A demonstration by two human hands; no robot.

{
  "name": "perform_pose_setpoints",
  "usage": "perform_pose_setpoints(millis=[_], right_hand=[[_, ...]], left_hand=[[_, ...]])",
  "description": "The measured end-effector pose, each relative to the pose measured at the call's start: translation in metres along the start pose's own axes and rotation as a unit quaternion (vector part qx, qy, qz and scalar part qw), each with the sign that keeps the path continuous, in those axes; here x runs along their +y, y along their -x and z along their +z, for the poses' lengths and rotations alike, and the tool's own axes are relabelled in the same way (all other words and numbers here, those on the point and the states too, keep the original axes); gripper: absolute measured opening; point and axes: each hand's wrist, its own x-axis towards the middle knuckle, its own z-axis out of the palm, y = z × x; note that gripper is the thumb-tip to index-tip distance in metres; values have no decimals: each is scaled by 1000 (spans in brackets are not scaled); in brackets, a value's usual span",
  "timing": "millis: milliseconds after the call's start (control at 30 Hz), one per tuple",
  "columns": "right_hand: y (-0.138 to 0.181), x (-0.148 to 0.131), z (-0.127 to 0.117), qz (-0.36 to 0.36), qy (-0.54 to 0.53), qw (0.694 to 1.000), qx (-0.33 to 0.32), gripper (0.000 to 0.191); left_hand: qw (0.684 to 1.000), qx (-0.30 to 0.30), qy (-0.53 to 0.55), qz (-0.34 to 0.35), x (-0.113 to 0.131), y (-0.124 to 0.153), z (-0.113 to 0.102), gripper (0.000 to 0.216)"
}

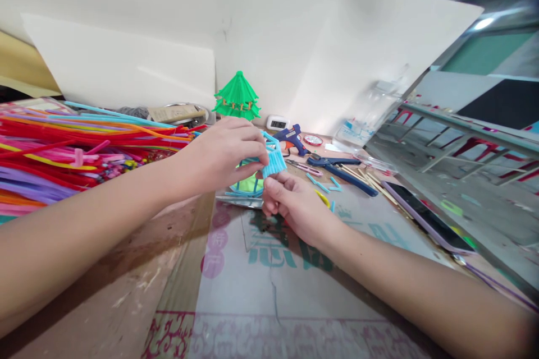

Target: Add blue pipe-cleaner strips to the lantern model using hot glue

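Between my hands is a small light blue panel (275, 161) of pipe-cleaner pieces laid side by side. My left hand (225, 154) reaches over from the left, thumb and fingers pinched at the panel's left edge. From below, my right hand (301, 205) grips its lower edge, fingers curled. Just behind stands a light blue pipe-cleaner frame (248, 193) with pale green inside, partly hidden by my left hand. A green tiered pipe-cleaner roof (238, 95) with small orange-brown bits rises behind my left hand; whether it joins the frame is hidden.
Many coloured pipe cleaners (84, 146) are heaped at left. Behind my right hand lie a blue glue gun (293, 139), blue-handled pliers (345, 171), a pink craft knife (304, 168) and cut blue pieces (322, 186). A phone (425, 216) rests near the table's right edge.
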Motion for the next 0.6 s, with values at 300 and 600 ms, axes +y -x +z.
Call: perform_pose_setpoints(millis=[300, 600], right_hand=[[18, -30, 2, -93, 221, 969, -55, 14], [17, -91, -30, -293, 161, 940, 73, 29]], left_hand=[[994, -4, 86, -61, -14, 0, -3, 19], [990, 32, 20, -133, -6, -4, -27, 28]])
